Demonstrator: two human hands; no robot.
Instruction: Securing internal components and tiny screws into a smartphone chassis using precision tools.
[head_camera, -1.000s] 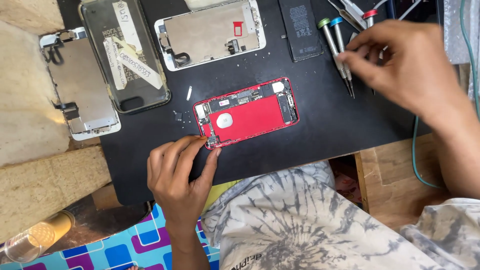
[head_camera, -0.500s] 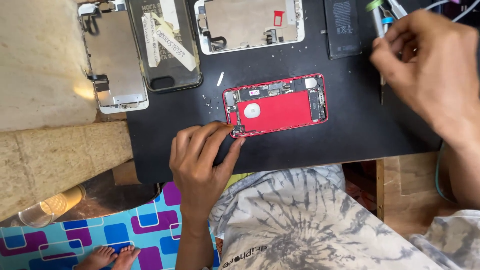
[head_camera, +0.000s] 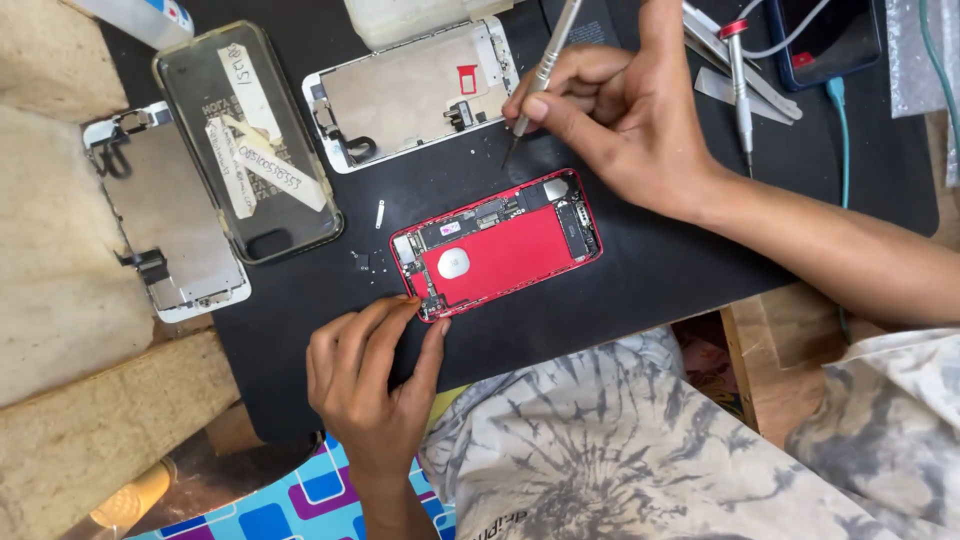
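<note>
A: Screwdriver (head_camera: 545, 70) sits pinched in the right hand (head_camera: 620, 125), tip hanging over the black mat (head_camera: 700, 290), just at 12 o'clock of the opened red phone (head_camera: 497, 244).

B: And the left hand (head_camera: 372, 375)?

A: Fingers pressed together, touching the phone's corner at 7 o'clock, steadying it.

B: So the step is unscrewing inside the housing?

A: Likely. Next, I judge, the tip must drop squarely onto a tiny screw head; loose screws (head_camera: 360, 262) lie at 9 o'clock.
</note>
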